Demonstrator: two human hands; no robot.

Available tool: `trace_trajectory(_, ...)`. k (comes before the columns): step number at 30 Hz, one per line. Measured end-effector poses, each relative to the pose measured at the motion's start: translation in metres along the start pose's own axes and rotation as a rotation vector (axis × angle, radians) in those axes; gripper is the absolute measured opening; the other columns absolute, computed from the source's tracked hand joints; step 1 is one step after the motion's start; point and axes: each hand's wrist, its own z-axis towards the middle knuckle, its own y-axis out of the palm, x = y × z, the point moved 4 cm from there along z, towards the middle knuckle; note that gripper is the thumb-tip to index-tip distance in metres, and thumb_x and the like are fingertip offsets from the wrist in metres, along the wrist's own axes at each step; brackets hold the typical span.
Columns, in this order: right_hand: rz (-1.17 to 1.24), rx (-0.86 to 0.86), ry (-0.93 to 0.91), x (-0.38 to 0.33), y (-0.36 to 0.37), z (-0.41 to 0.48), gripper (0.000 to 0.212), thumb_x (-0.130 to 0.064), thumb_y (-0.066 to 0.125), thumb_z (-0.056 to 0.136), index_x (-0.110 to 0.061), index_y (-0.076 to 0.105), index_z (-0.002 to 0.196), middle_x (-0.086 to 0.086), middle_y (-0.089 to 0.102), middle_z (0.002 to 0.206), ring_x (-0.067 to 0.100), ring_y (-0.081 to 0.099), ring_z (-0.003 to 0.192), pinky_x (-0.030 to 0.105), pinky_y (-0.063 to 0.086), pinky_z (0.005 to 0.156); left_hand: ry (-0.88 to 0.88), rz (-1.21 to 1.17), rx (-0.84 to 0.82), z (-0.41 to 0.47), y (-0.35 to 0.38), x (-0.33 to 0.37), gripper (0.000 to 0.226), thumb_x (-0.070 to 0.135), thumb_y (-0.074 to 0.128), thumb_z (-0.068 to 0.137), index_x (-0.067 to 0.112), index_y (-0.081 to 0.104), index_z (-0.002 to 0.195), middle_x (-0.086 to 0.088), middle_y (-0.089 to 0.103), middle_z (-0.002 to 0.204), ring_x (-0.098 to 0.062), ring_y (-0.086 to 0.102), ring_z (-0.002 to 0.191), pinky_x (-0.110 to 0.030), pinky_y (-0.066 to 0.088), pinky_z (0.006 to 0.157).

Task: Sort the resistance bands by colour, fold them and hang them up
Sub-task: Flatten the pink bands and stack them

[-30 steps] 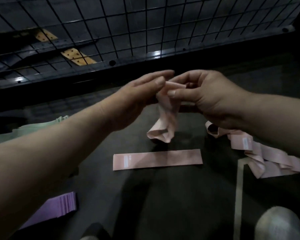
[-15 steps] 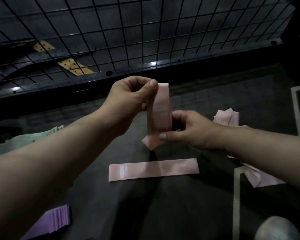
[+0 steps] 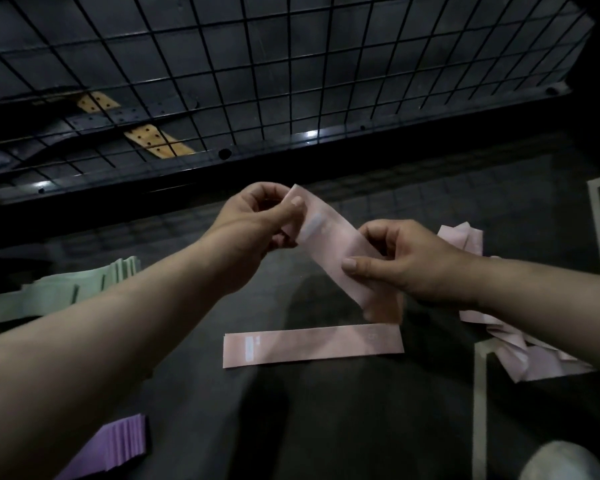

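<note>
Pink resistance band (image 3: 340,251), held in the air at the centre of the view, running slantwise from 10 o'clock to 5 o'clock between both hands. Left hand (image 3: 257,230): thumb and curled fingers pinch the upper end. Right hand (image 3: 406,261): thumb on the near face and fingers behind pinch the band lower down; the free tail beyond this grip is blurred.

Judged from its look, the band is a thin, flat loop, light and limp, elastic along its length and probably a little slick. It has no shape of its own, so it is likely to sag or twist wherever it is unsupported. Best hold: a flat pinch across the full width near each end, so that both layers line up for the fold.

At 6 o'clock, a flattened pink band (image 3: 312,344) lies on the dark floor (image 3: 326,427), apart from the held one. At 3 to 4 o'clock, a loose heap of pink bands (image 3: 534,362), partly hidden by the right forearm. At 9 o'clock, a stack of green bands (image 3: 66,292); at 7 o'clock, a stack of purple bands (image 3: 118,445). At 12 o'clock, a black wire grid panel (image 3: 291,64), the likely hanging place, well apart from the hands. Nothing lies between the hands and the flattened band. The heap, close to the right wrist, could catch the tail.
</note>
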Motion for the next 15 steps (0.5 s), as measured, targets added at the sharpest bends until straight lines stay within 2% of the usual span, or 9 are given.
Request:
trace_trajectory(2, -0.003, -0.052, 0.062, 0.001, -0.002, -0.001, 0.038, -0.029, 0.077, 0.072, -0.013, 0.066, 0.105, 0.007, 0.073, 0.098, 0.022, 0.071, 0.093, 0.037, 0.061, 0.077, -0.006, -0.012, 0.056, 0.003, -0.004, -0.001, 0.011, 0.011, 0.063, 0.094, 0.009, 0.062, 0.105, -0.005, 0.068, 0.088, -0.014, 0.065, 0.074, -0.029, 0.056, 0.065)
trace_trajectory(4, -0.001, -0.132, 0.16, 0.005, -0.005, -0.002, 0.045, -0.023, 0.082, 0.068, -0.016, 0.064, 0.109, 0.002, 0.074, 0.099, 0.017, 0.072, 0.092, 0.03, 0.06, 0.074, -0.008, 0.012, 0.114, 0.007, -0.01, -0.002, 0.011, 0.013, 0.062, 0.095, 0.009, 0.065, 0.106, -0.005, 0.07, 0.09, -0.015, 0.067, 0.077, -0.03, 0.057, 0.068)
trace_trajectory(7, -0.087, -0.231, 0.275, 0.014, -0.012, -0.002, 0.049, -0.008, 0.085, 0.069, -0.015, 0.062, 0.112, 0.005, 0.073, 0.102, 0.017, 0.073, 0.092, 0.028, 0.059, 0.071, -0.015, 0.074, 0.209, 0.011, -0.022, -0.009, 0.01, 0.017, 0.06, 0.097, 0.011, 0.068, 0.099, -0.006, 0.07, 0.087, -0.014, 0.066, 0.073, -0.025, 0.056, 0.06)
trace_trajectory(9, -0.165, -0.277, 0.343, 0.021, -0.018, -0.004, 0.047, -0.013, 0.086, 0.07, -0.017, 0.064, 0.111, 0.006, 0.073, 0.101, 0.019, 0.073, 0.09, 0.028, 0.058, 0.067, -0.014, 0.095, 0.269, 0.011, -0.031, -0.016, 0.011, 0.019, 0.059, 0.098, 0.012, 0.067, 0.095, -0.006, 0.069, 0.084, -0.014, 0.065, 0.069, -0.023, 0.055, 0.058)
trace_trajectory(12, -0.277, -0.247, 0.415, 0.038, -0.032, -0.007, 0.038, -0.025, 0.085, 0.072, -0.025, 0.067, 0.106, -0.001, 0.074, 0.095, 0.014, 0.072, 0.087, 0.028, 0.059, 0.067, -0.032, 0.129, 0.363, 0.009, -0.051, -0.028, 0.014, 0.021, 0.056, 0.1, 0.014, 0.066, 0.094, -0.006, 0.067, 0.086, -0.013, 0.063, 0.069, -0.02, 0.055, 0.055)
trace_trajectory(15, -0.225, -0.188, 0.46, 0.05, -0.04, -0.011, 0.031, -0.025, 0.08, 0.078, -0.026, 0.068, 0.106, -0.004, 0.073, 0.096, 0.01, 0.071, 0.085, 0.025, 0.058, 0.069, -0.079, 0.133, 0.434, 0.002, -0.069, -0.044, 0.022, 0.022, 0.052, 0.102, 0.016, 0.063, 0.084, -0.006, 0.064, 0.08, -0.013, 0.061, 0.064, -0.018, 0.055, 0.053)
